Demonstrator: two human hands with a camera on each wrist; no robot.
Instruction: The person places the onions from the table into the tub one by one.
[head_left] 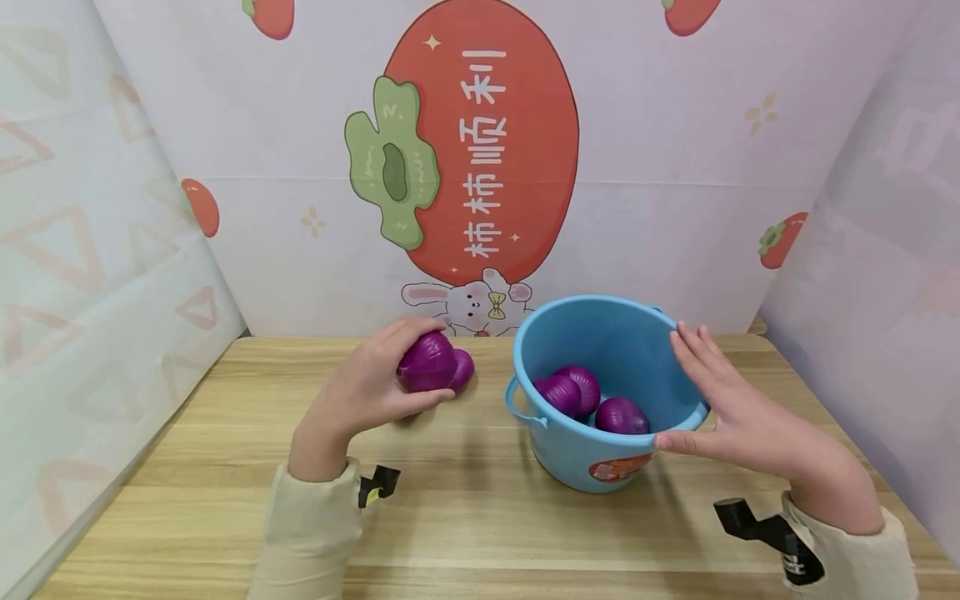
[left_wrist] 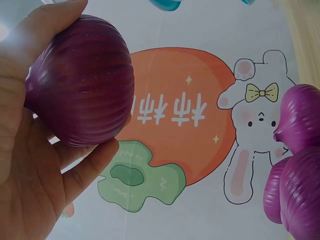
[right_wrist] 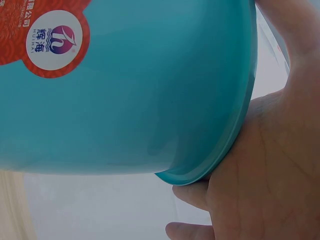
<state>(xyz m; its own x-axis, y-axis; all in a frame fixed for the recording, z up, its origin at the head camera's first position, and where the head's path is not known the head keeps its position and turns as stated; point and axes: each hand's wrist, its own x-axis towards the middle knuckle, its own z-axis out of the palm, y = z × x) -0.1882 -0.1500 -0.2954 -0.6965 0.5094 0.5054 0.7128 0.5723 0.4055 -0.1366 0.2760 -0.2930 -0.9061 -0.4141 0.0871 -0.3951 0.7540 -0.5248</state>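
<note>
My left hand (head_left: pixel 367 379) grips a purple onion (head_left: pixel 427 362), its fingers and thumb curled round it. In the left wrist view the held onion (left_wrist: pixel 85 82) is raised, apart from several others (left_wrist: pixel 305 195) at the right edge. The head view shows one of these, an onion (head_left: pixel 463 371), partly behind the held one. A blue bucket (head_left: pixel 577 462) stands to the right with purple onions (head_left: pixel 622 415) inside. My right hand (head_left: pixel 731 408) rests against the bucket's right rim, fingers spread and fairly straight, thumb on the front rim.
The wooden table (head_left: pixel 465 533) spreads under both hands. Behind it hangs a white backdrop (head_left: pixel 637 208) with a persimmon and a rabbit printed on it. A white side sheet (head_left: pixel 97 292) borders the left, and the bucket's handle (head_left: pixel 517 408) hangs on its left side.
</note>
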